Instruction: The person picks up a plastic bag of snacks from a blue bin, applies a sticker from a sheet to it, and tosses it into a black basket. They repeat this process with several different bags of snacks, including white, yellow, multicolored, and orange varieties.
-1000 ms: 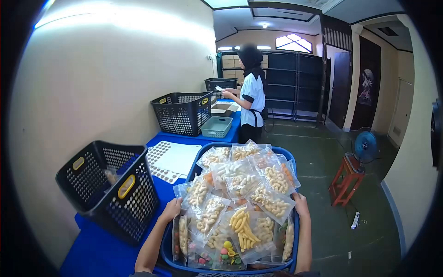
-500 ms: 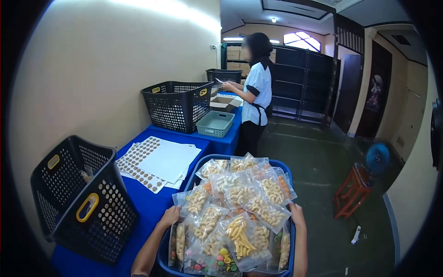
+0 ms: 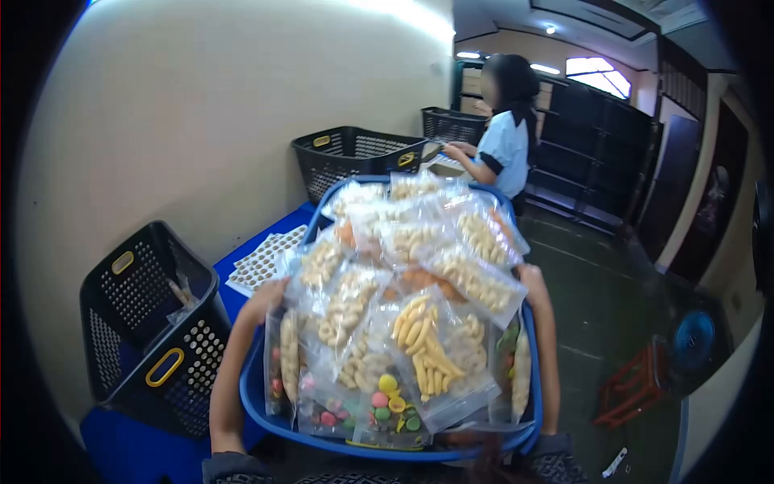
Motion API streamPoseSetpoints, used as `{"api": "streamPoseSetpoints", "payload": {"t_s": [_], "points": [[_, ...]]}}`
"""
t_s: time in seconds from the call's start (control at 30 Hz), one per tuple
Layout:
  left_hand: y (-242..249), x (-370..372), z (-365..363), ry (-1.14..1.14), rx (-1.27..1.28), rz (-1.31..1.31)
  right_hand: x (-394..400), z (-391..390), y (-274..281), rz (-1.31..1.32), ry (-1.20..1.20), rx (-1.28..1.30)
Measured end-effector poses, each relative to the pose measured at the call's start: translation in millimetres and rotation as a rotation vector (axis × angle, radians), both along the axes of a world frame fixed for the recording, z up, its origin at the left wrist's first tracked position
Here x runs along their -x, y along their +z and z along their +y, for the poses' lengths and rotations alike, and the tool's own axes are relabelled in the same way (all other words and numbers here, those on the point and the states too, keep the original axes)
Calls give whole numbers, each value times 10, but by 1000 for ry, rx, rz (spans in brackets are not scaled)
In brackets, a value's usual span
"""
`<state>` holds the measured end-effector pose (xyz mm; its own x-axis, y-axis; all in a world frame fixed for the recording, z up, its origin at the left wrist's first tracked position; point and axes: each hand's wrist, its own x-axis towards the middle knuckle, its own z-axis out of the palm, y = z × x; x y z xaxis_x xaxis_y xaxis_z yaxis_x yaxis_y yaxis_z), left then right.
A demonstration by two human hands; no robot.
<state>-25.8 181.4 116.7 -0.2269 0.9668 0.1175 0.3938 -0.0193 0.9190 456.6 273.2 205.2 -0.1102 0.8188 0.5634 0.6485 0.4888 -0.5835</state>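
Note:
A blue plastic tub [image 3: 255, 395], heaped with clear bags of snacks, is held up in front of me. Gripping its left side is my left hand [image 3: 268, 297], while my right hand [image 3: 532, 286] grips the opposite side; the fingers of both are partly hidden by the bags and rim. Pale ring-shaped snacks fill most packets. Near the front lie a bag of yellow finger-shaped snacks [image 3: 421, 343] and a bag of colourful round pieces [image 3: 393, 403].
Along the wall, a blue-covered table [image 3: 121, 452] bears a black perforated basket [image 3: 193, 367] with yellow-trimmed handles, sticker sheets [image 3: 266, 260] and another black basket [image 3: 334, 165]. A co-worker [image 3: 504, 145] stands beyond the tub. A fan [image 3: 695, 339] on a red stool [image 3: 633, 387] is at right.
The tub has come up higher and closer to me, with both hands still on its sides. My view has turned left, and the tub now covers more of the table.

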Motion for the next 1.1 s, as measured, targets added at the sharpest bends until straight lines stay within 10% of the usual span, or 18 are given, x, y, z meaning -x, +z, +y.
{"api": "streamPoseSetpoints", "payload": {"t_s": [0.13,0.3,0.63,0.73,1.1], "points": [[237,378,10,-14,-177,-240,467,755,224,116,168,50],[704,-63,-348,237,-366,-342,1100,1743,199,-499,164,-280],[-332,821,484,333,-93,-431,1875,3047,-383,-571,355,-63],[-282,914,543,341,-128,-487,2100,3143,-402,-123,327,447],[-274,573,289,429,-38,-884,2037,2951,-323,270,586,832]]}}
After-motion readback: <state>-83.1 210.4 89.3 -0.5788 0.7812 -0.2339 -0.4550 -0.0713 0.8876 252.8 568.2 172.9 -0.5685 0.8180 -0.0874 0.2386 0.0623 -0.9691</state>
